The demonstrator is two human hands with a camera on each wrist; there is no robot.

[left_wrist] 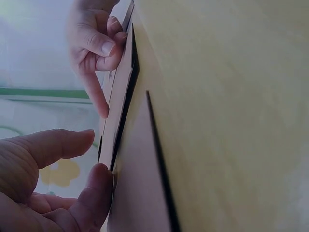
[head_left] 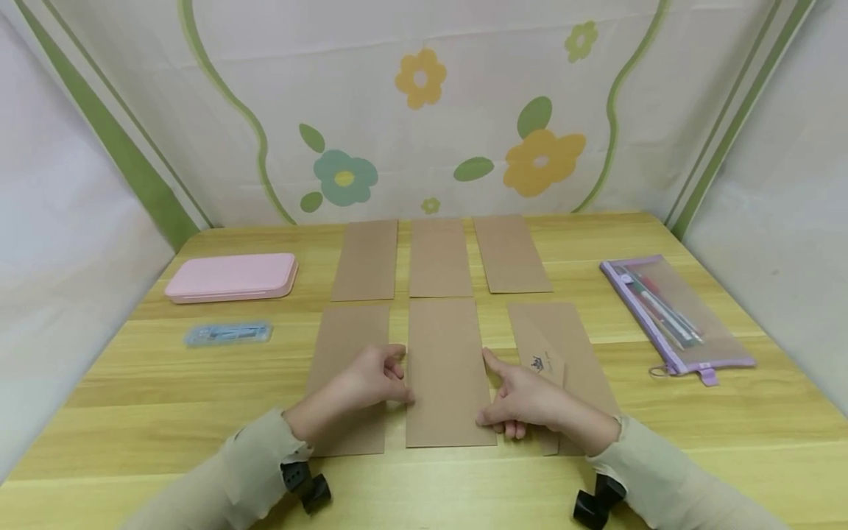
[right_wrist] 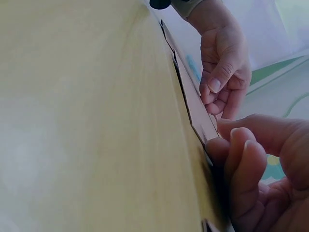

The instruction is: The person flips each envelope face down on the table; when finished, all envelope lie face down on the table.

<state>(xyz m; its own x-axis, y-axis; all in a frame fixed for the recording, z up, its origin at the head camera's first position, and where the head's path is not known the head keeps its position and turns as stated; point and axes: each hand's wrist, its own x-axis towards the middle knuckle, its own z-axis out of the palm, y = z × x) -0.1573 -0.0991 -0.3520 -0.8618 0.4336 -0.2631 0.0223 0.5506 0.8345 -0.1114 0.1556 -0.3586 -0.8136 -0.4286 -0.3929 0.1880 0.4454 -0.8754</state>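
A flat brown kraft-paper rectangle (head_left: pixel 445 368) lies in the front row, between my two hands. At its left edge is my left hand (head_left: pixel 367 379), thumb and index fingertips by the border. My right hand (head_left: pixel 530 397) touches the right edge with thumb and index finger spread along it, the other fingers bent under. Beneath the left hand lies another brown rectangle (head_left: pixel 351 324). A third one (head_left: pixel 583 353), partly covered by my right hand, bears a paper piece with a small dark print (head_left: pixel 538 364). In the left wrist view, the left thumb and index fingertips (left_wrist: pixel 100 176) stand apart.
Three more brown rectangles (head_left: pixel 440 258) lie in a row at the back of the wooden table (head_left: pixel 165 397). To the left are a pink case (head_left: pixel 232 276) and a small light-blue box (head_left: pixel 228 333). A purple-edged mesh pouch (head_left: pixel 695 316) with pens lies at right.
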